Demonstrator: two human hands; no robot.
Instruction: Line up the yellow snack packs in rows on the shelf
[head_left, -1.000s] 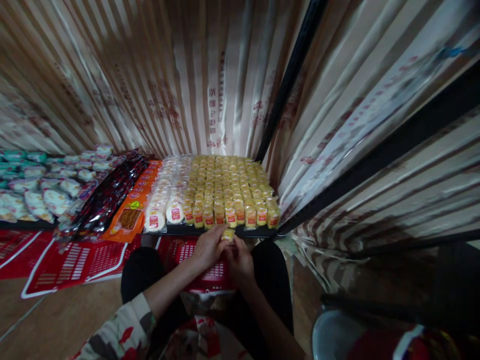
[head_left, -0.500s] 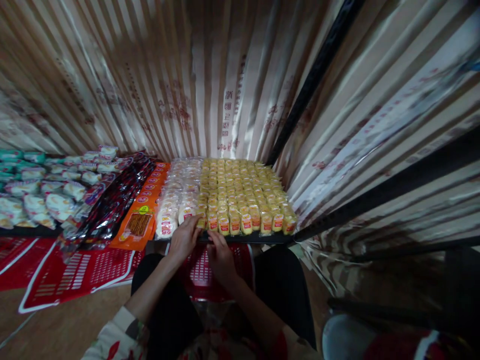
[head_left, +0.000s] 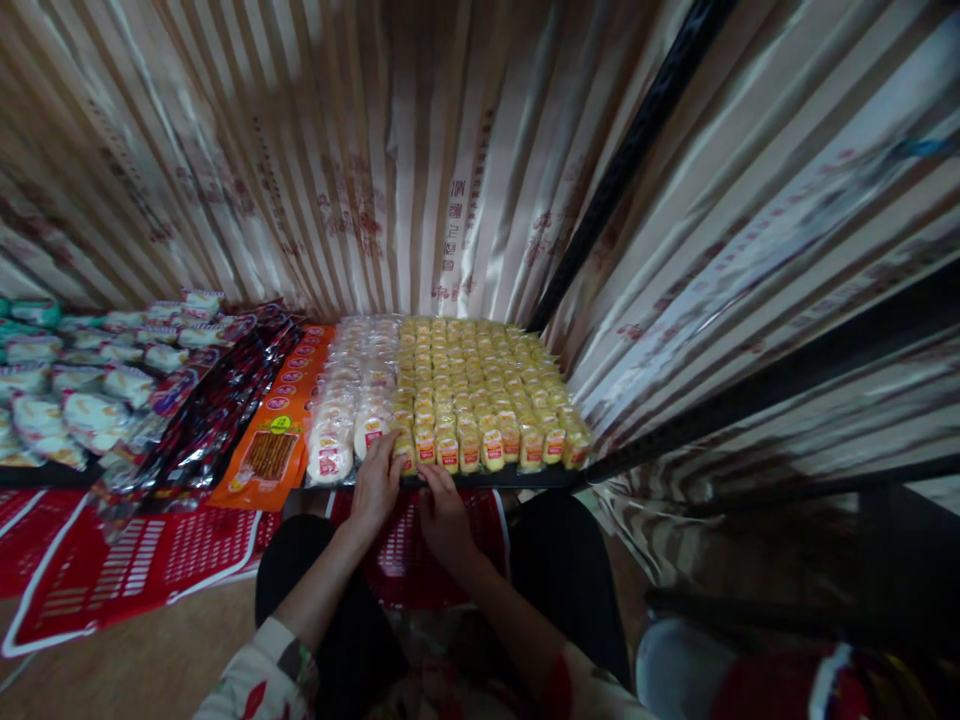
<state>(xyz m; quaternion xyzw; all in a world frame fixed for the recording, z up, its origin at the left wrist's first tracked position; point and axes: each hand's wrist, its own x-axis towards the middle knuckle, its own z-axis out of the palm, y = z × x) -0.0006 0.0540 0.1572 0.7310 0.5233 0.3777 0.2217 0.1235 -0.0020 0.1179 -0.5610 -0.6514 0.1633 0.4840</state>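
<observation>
My left hand (head_left: pixel 377 483) rests at the front of the shelf, its fingers closed about the leftmost front yellow wrapped snack cake (head_left: pixel 406 447). Just to the right, my right hand (head_left: pixel 444 508) has loosely bent fingers at the shelf's front edge, below the yellow row; nothing shows in them. Neat rows of small yellow packs (head_left: pixel 491 400) with orange-red labels run back to the curtain. Left of them stand two columns of white round packs (head_left: pixel 330 455) in clear wrap. My left fingers partly cover the nearest pack.
An orange snack bag (head_left: pixel 266 450) and dark shiny packets (head_left: pixel 217 425) lie further left, then white packs (head_left: pixel 97 415). Red baskets (head_left: pixel 142 560) sit below the shelf. A black post (head_left: pixel 600 210) rises at the right before the striped curtain (head_left: pixel 420 150).
The view has shifted slightly, so the goods on the left sit further left. My hands stay at nearly the same spot on the yellow front row.
</observation>
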